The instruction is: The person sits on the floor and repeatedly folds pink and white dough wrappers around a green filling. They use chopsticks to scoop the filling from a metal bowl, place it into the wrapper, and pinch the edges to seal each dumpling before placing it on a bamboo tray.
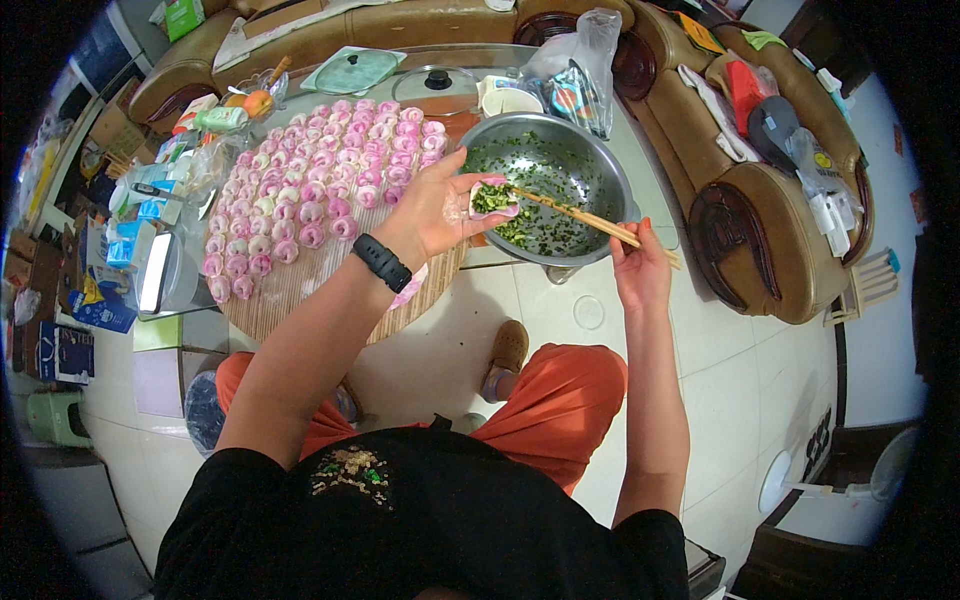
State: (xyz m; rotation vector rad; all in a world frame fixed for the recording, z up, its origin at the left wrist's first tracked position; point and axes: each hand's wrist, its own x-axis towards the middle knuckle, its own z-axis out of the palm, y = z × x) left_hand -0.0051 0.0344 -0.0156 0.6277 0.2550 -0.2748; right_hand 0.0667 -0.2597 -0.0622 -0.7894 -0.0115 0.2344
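A pink dumpling wrapper [507,212] rests on the fingers of my left hand [437,206], with a heap of chopped green filling [493,198] on it. My right hand [641,268] grips a pair of wooden chopsticks [592,220], whose tips touch the filling. Behind them stands a steel mixing bowl [616,169] with chopped greens scattered over its inner wall and bottom. To the left, many folded pink and white dumplings [311,212] sit in rows on a round slatted board [315,300]. Part of another pink wrapper [409,289] shows beneath my left wrist.
The board and bowl stand on a glass table [660,202]. At its back are a glass lid [435,88], a white cup [511,103] and a plastic bag [600,67]. A phone [156,274] leans at the left edge. Brown leather sofas [427,26] border the table.
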